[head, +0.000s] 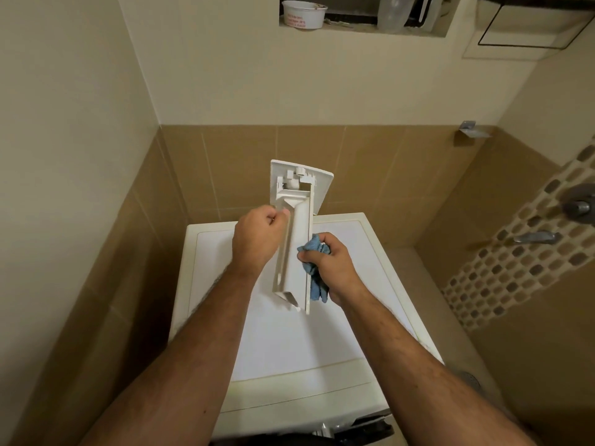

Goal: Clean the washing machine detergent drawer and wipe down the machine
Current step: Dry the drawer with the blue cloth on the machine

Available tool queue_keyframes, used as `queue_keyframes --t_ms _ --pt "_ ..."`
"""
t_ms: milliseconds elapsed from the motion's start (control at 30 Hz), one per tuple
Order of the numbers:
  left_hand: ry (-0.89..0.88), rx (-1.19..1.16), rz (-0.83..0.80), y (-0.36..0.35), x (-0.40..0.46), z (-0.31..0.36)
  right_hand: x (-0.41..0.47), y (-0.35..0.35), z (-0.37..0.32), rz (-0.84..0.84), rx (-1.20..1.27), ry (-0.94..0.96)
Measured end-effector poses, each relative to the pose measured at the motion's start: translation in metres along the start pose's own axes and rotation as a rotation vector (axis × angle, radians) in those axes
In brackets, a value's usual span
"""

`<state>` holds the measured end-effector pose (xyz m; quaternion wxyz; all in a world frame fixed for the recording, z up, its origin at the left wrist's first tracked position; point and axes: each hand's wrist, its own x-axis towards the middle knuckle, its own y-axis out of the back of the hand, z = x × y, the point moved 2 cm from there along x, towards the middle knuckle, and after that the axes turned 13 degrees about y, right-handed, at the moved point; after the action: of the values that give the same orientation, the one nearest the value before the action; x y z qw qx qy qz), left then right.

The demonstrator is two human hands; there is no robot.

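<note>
A white detergent drawer [297, 226] is held up in the air above the white washing machine [289, 342], its front panel pointing away from me and its underside turned toward me. My left hand [257, 236] grips the drawer's left edge with curled fingers. My right hand [328, 265] holds a bunched blue cloth [314, 272] against the drawer's right side wall. Part of the cloth hangs down below that hand.
Beige tiled walls close in the machine on the left and behind. A wall niche [363, 14] above holds a white tub [304, 14] and a clear measuring jug [392, 12]. Shower taps [576, 207] and mosaic tiles are on the right, with a floor drain [470, 379] below.
</note>
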<state>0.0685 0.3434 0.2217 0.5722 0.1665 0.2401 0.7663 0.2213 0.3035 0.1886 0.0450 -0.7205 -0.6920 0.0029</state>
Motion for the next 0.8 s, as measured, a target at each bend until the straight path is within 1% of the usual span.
queue_keyframes --t_ms 67,200,300,400,500,567,633,700,800 --pt "0.046 0.017 0.005 0.001 0.000 -0.004 0.002 0.005 0.003 0.004 0.057 -0.023" --pt "0.130 0.013 -0.061 -0.001 0.001 -0.010 0.004 0.016 0.012 -0.023 0.220 -0.067" --pt "0.184 -0.043 -0.145 -0.007 0.005 -0.019 0.005 0.023 0.016 -0.068 0.363 -0.094" --pt "0.258 -0.142 -0.211 -0.013 0.011 -0.028 0.005 0.031 0.017 -0.139 0.443 -0.094" --pt "0.337 -0.253 -0.257 -0.013 0.013 -0.029 0.007 0.036 0.018 -0.192 0.457 -0.102" --pt "0.360 -0.339 -0.332 -0.014 0.013 -0.026 0.008 0.038 0.018 -0.218 0.454 -0.111" --pt "0.341 -0.360 -0.390 -0.013 0.010 -0.021 0.010 0.042 0.020 -0.237 0.453 -0.119" --pt "0.337 -0.367 -0.414 -0.013 0.011 -0.022 0.012 0.044 0.022 -0.258 0.426 -0.120" --pt "0.335 -0.372 -0.408 -0.013 0.012 -0.026 0.015 0.047 0.024 -0.275 0.379 -0.123"
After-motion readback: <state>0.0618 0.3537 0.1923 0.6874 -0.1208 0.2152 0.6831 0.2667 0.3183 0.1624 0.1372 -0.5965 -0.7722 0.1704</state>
